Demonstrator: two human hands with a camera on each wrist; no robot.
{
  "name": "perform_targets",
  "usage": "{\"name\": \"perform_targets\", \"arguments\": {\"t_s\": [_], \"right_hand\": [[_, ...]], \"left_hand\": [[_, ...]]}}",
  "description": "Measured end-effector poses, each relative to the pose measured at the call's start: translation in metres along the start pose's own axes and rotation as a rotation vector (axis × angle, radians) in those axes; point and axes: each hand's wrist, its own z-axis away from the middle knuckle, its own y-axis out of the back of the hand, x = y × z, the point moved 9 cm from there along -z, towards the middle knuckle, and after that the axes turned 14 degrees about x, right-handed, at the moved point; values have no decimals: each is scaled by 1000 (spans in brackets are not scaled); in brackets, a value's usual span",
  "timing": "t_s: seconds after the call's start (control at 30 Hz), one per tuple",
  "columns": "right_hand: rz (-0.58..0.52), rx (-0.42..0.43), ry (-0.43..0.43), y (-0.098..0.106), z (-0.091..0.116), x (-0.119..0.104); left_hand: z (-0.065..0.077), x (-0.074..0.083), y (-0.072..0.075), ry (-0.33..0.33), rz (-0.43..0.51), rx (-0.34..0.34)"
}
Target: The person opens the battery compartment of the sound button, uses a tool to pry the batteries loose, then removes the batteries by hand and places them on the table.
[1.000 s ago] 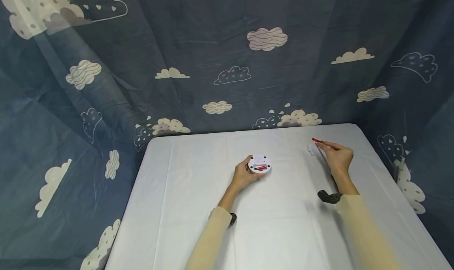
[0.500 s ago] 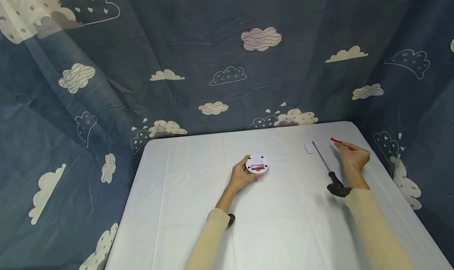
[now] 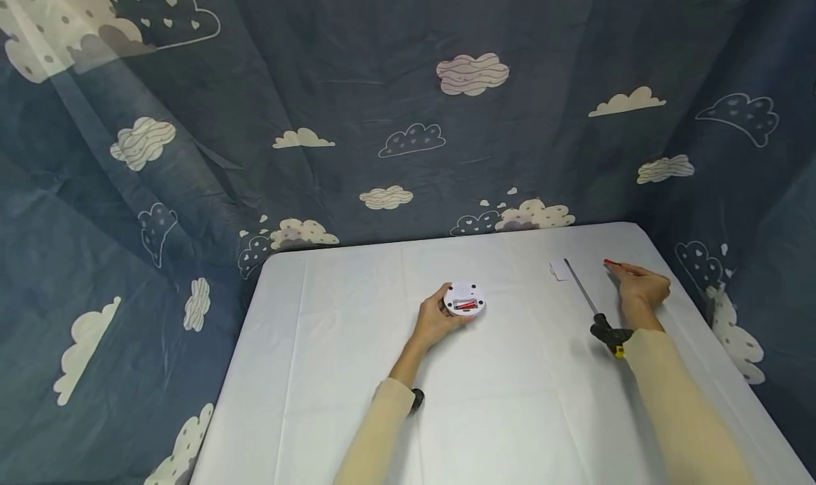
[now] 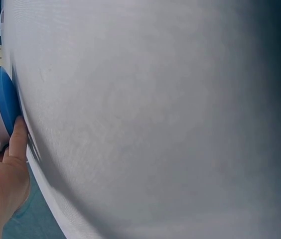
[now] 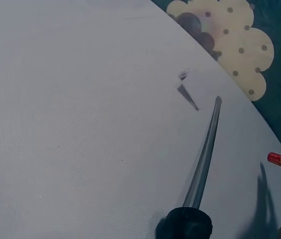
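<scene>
My left hand grips a round white device by its edge, its underside with dark feet turned up. Inside its uncovered compartment shows a red battery. The left wrist view shows the device's blue face turned down towards the table. Further right, my right hand pinches a slim red battery between thumb and fingers, a little over the tabletop. Left of that hand lies a screwdriver with a dark handle, partly hidden near the right wrist. Beyond its tip sits a small white battery cover.
A white cloth covers the table. Dark blue curtains with a cloud print hang behind and on both sides, close to the table's edges. Both forearms, in cream sleeves, reach in from the front.
My right hand, with the red battery, has moved right and slightly nearer, away from the battery cover. The screwdriver now shows almost fully. My left hand keeps the device in nearly the same place.
</scene>
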Motion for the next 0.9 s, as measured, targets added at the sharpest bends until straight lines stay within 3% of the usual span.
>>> {"name": "perform_targets", "arguments": {"t_s": [0.47, 0.7, 0.9], "right_hand": [[95, -16, -30, -5, 0, 20], [114, -21, 46, -7, 0, 18], [146, -26, 62, -7, 3, 18]], "left_hand": [[0, 0, -1, 19, -6, -11], [-2, -1, 0, 32, 3, -7], [-1, -4, 0, 49, 2, -7]]}}
